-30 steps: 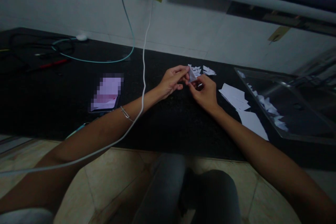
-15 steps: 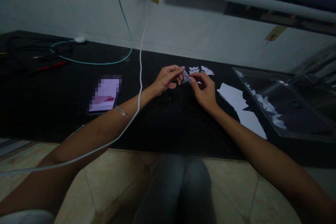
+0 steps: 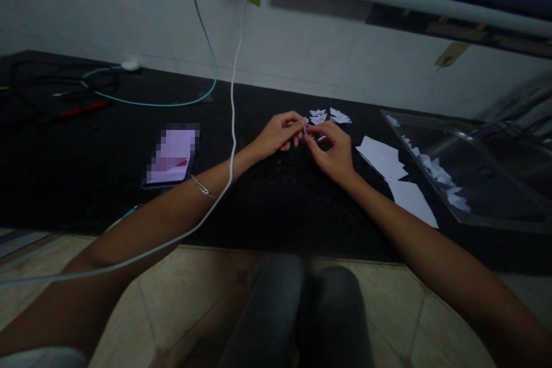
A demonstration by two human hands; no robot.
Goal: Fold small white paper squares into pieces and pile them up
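Just above the centre of the frame, the person's left hand (image 3: pixel 282 134) and right hand (image 3: pixel 333 148) close in together, both pinching a small paper piece (image 3: pixel 305 130) (mostly hidden). Creasing it neatly probably calls for matched edges and firm, even pressure.

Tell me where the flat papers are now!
In the head view, the flat papers lie right of centre on the black counter, between the right hand and the sink.
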